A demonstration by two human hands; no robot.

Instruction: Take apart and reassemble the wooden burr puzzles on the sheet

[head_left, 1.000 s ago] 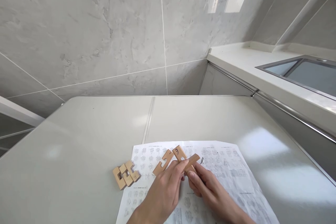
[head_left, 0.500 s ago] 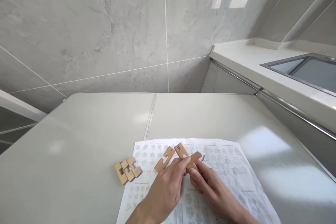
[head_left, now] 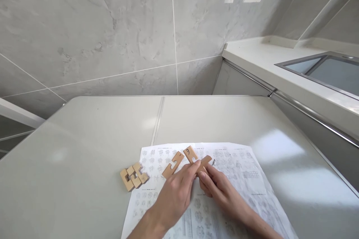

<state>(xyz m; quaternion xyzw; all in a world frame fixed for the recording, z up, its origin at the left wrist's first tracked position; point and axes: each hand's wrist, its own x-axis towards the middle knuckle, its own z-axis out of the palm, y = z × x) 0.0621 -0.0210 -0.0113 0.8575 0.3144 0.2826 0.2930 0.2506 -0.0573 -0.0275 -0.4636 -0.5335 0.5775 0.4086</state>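
Note:
Over the printed sheet, my left hand (head_left: 176, 191) and my right hand (head_left: 223, 189) meet with fingers closed on wooden puzzle pieces. One piece (head_left: 190, 152) has a dark mark near its end and a notch partly hidden by my fingers. Across it lies a second wooden piece (head_left: 206, 160), pinched by my fingertips. Just left of these, beyond my left knuckles, is a notched wooden piece (head_left: 171, 165) with a short dark mark; I cannot tell if my left hand touches it. My fingers hide where the held pieces meet.
Several wooden pieces (head_left: 134, 176) stand close together at the sheet's left edge. The paper sheet (head_left: 235, 209), printed with small diagrams, covers part of the pale table (head_left: 84, 142). A seam runs across the tabletop. At right is a counter (head_left: 252, 50) with a sink (head_left: 328, 71).
The whole view has shifted slightly, with everything sitting a little higher and further left. Both hands keep nearly the same hold, and the right fingers have moved slightly around the pieces.

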